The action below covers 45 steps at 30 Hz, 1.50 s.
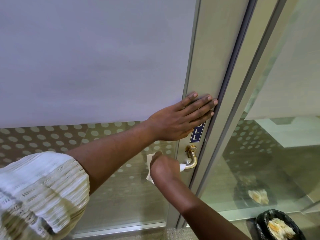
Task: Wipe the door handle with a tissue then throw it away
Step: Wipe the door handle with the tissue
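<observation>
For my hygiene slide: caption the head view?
Right hand wipes the door handle with a tissue; left hand braces the door.

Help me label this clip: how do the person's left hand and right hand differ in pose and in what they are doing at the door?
The left hand lies flat and open on the door frame, fingers spread, holding nothing; the right hand is closed around a white tissue. The left hand sits above the brass door handle, partly covering the blue sign; the right hand is lower, at the handle's lever. Both hands touch the same door.
</observation>
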Tool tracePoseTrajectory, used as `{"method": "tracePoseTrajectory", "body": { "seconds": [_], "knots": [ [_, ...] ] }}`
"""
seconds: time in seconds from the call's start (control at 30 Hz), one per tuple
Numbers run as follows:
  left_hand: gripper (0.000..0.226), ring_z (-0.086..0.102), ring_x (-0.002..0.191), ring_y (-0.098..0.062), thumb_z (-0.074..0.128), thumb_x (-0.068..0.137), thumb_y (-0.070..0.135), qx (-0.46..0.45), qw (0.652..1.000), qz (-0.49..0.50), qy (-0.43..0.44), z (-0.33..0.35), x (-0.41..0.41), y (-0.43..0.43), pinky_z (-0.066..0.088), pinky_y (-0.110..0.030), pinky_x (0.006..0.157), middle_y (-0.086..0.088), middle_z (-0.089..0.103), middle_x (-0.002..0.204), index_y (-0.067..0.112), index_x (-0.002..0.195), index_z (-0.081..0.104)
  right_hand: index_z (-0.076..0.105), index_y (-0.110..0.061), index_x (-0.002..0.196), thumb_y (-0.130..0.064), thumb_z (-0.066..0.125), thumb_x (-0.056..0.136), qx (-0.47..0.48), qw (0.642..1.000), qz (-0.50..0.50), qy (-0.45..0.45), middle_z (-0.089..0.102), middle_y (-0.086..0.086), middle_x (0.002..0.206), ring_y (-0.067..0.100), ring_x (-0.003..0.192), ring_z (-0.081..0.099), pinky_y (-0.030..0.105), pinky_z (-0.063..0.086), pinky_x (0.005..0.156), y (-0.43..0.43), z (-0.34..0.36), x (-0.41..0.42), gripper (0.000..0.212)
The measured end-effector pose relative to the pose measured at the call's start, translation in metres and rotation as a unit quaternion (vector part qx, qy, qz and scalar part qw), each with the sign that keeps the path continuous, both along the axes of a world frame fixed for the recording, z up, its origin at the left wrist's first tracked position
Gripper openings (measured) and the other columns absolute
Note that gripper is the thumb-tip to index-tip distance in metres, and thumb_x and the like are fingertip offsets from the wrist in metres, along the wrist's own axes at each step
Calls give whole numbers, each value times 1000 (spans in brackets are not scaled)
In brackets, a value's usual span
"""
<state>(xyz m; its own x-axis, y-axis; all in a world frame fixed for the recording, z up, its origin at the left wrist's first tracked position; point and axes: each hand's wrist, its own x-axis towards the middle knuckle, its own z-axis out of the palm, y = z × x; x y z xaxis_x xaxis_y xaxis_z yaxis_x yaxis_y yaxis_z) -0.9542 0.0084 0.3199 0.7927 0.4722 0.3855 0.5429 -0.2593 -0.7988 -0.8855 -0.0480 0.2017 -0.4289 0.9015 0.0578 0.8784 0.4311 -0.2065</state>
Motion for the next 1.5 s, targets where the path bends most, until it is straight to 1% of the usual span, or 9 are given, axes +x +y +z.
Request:
{"method": "tracePoseTrajectory", "body": {
  "seconds": [0.2, 0.33, 0.47, 0.57, 0.67, 0.83, 0.93, 1.17, 1.5],
  "knots": [
    [65, 14, 161, -39, 25, 110, 33, -2, 1000, 7, 8, 3, 0, -1, 4, -55, 130, -22, 14, 174, 4, 167, 15, 55, -13, 132, -45, 42, 101, 225, 952, 203, 38, 70, 5, 101, 22, 85, 63, 37, 51, 74, 7, -41, 74, 46],
    [65, 13, 161, -40, 24, 110, 33, -7, 1000, 5, 8, 2, 0, -1, 6, -56, 130, -23, 13, 174, 4, 167, 14, 58, -18, 104, -52, 32, 104, 266, 930, 253, -1, 65, 4, 84, 21, 68, 57, 35, 45, 63, 23, -35, 97, 43],
    [65, 14, 161, -40, 26, 110, 33, -8, 1000, -1, 0, 1, 0, -1, 7, -56, 131, -23, 14, 174, 4, 167, 15, 55, -23, 61, -66, 37, 94, 211, 964, 159, 18, 57, 3, 54, 23, 51, 59, 29, 29, 50, 13, -8, 67, 58],
    [65, 15, 161, -40, 25, 110, 32, -5, 1000, -1, 1, 2, 0, 0, 9, -57, 131, -23, 15, 173, 3, 167, 15, 43, -18, 57, -73, 26, 93, -40, 985, 158, -51, 49, 2, 58, 23, 60, 54, 33, 27, 51, 28, 16, 55, 68],
    [65, 15, 161, -40, 26, 110, 33, -4, 1000, -1, 3, 1, 1, -2, 9, -57, 130, -23, 15, 173, 4, 167, 16, 44, -17, 56, -70, 29, 95, -146, 964, 206, -83, 46, 1, 57, 18, 54, 45, 33, 27, 50, 38, 30, 51, 67],
    [66, 14, 161, -40, 29, 109, 33, -10, 1000, -3, -3, 2, 1, -1, 8, -56, 131, -23, 14, 173, 4, 167, 16, 60, -18, 89, -44, 56, 94, 174, 975, 139, -24, 63, 4, 77, 25, 68, 58, 36, 42, 61, -4, -22, 60, 26],
    [66, 14, 161, -41, 30, 109, 33, -11, 1000, -3, -6, 1, 0, 0, 9, -57, 131, -24, 14, 173, 3, 167, 16, 58, -17, 95, -30, 70, 85, 199, 976, 85, 11, 64, 6, 88, 25, 75, 56, 40, 46, 68, -15, -35, 54, 21],
    [66, 14, 161, -40, 29, 110, 34, -1, 1000, 1, -1, 0, 1, 0, 8, -56, 130, -24, 14, 173, 4, 167, 16, 59, -18, 72, -60, 27, 99, 24, 997, 53, -57, 59, 2, 68, 23, 61, 52, 32, 32, 56, 5, 6, 32, 59],
    [67, 15, 161, -40, 31, 110, 35, 4, 1000, -2, -5, -1, 0, 1, 8, -56, 130, -23, 15, 173, 4, 167, 16, 59, -10, 109, -18, 34, 102, 74, 997, 19, -2, 70, 9, 95, 29, 85, 67, 34, 36, 64, -5, -6, 2, 27]
  ]
}}
